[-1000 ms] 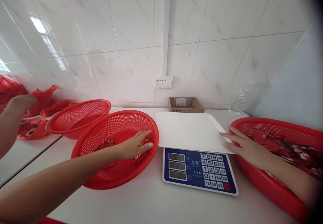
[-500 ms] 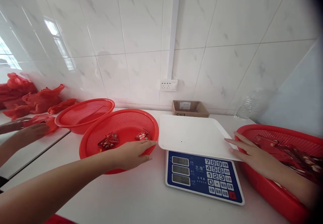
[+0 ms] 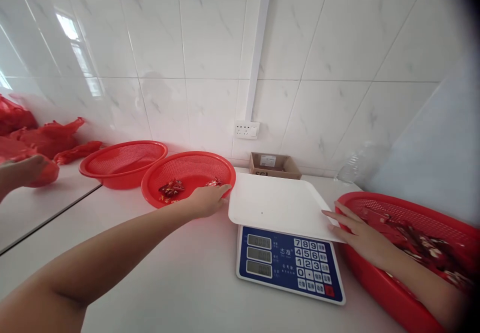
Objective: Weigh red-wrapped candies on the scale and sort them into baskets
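Note:
My left hand (image 3: 208,200) is on the near right rim of a red perforated basket (image 3: 191,157), fingers bent over the edge and thumb on the outer side. Several small wrapped packets (image 3: 171,188) lie in that basket. My right hand (image 3: 362,233) is open, its fingers stretched over the right edge of the white weighing tray (image 3: 277,205). The tray sits on a scale with a blue keypad (image 3: 288,263) and holds only a dark speck. Under my right forearm stands a larger red basket (image 3: 360,273) of wrapped packets (image 3: 423,238).
Another red basket (image 3: 123,173) stands at the left, near red plastic bags (image 3: 48,138). A co-worker's hand (image 3: 26,170) is at a bag there. Behind the scale are a cardboard box (image 3: 275,165), a clear plastic container (image 3: 352,165) and a wall socket (image 3: 246,130).
The basket under my left hand has shifted back toward the wall, my hand moving with it. My right hand stays by the tray. The co-worker's hand has moved left, and the view has shifted slightly.

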Demonstrator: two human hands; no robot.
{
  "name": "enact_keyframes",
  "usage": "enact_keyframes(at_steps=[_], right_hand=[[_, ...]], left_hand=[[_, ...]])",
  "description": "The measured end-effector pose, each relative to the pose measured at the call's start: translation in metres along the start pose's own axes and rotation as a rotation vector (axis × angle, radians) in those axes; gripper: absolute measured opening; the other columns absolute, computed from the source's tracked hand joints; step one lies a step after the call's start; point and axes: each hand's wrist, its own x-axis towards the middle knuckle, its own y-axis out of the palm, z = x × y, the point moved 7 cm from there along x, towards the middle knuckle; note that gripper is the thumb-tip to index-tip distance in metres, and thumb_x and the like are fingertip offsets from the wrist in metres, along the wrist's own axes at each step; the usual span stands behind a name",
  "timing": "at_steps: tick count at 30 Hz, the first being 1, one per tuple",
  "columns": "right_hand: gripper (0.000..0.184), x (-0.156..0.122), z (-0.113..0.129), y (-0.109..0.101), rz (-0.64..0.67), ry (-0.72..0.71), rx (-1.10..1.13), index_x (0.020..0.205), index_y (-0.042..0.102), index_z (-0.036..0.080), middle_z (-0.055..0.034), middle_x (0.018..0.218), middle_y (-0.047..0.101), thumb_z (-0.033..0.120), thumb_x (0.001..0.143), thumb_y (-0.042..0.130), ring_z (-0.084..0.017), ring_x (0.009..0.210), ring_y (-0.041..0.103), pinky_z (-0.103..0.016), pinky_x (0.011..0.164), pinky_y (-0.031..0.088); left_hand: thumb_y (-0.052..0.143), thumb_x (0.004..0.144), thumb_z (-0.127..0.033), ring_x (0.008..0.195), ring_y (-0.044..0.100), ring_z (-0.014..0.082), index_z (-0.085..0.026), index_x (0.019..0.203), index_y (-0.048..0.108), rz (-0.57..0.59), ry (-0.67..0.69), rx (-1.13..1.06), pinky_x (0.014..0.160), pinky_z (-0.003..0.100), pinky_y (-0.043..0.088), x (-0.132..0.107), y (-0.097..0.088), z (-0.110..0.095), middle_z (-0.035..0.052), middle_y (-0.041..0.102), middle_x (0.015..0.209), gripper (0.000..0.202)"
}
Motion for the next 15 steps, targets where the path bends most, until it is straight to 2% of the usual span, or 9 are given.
enact_keyframes(at_steps=[4,7,9,12,15], right_hand=[[0.058,0.001,-0.004,0.001,-0.001,0.010,-0.003,0.125,0.058,0.025,-0.0068,0.144,0.038,0.055,0.079,0.040,-0.029,0.135,0.028,-0.047,0.108,0.031],[0.058,0.000,-0.003,0.000,0.010,0.015,-0.013,0.126,0.057,0.025,-0.0064,0.144,0.038,0.054,0.079,0.039,-0.029,0.134,0.029,-0.047,0.108,0.032],[0.056,-0.001,0.000,-0.001,0.008,0.005,-0.020,0.125,0.058,0.026,-0.0058,0.142,0.041,0.053,0.079,0.040,-0.029,0.134,0.030,-0.047,0.107,0.033],[0.058,-0.002,0.006,-0.005,-0.012,-0.001,-0.027,0.128,0.054,0.025,-0.0058,0.144,0.039,0.054,0.080,0.039,-0.028,0.134,0.029,-0.046,0.107,0.033],[0.066,-0.001,0.005,-0.018,-0.095,0.006,-0.026,0.139,0.040,0.021,-0.0073,0.149,0.030,0.055,0.084,0.034,-0.025,0.136,0.025,-0.045,0.109,0.030]], left_hand=[[0.032,0.092,-0.040,0.095,0.064,0.0325,-0.026,0.138,0.037,-0.049,-0.042,0.015,0.078,0.044,0.047,0.015,0.003,0.012,0.0141,0.065,0.114,0.049],[0.029,0.093,-0.038,0.091,0.065,0.0329,-0.023,0.139,0.036,-0.088,-0.083,0.014,0.077,0.045,0.046,0.020,0.004,0.023,0.0150,0.068,0.102,0.049],[0.030,0.094,-0.036,0.093,0.065,0.0323,-0.023,0.139,0.036,-0.123,-0.106,0.009,0.079,0.046,0.046,0.020,0.003,0.030,0.0144,0.068,0.101,0.047],[0.033,0.093,-0.030,0.107,0.059,0.0312,-0.023,0.136,0.039,-0.208,-0.106,-0.001,0.090,0.046,0.041,0.018,0.000,0.036,0.0138,0.064,0.115,0.045],[0.030,0.092,-0.021,0.130,0.039,0.0262,-0.022,0.136,0.039,-0.352,-0.070,-0.043,0.106,0.042,0.029,0.009,-0.005,0.031,0.0104,0.049,0.137,0.044]])
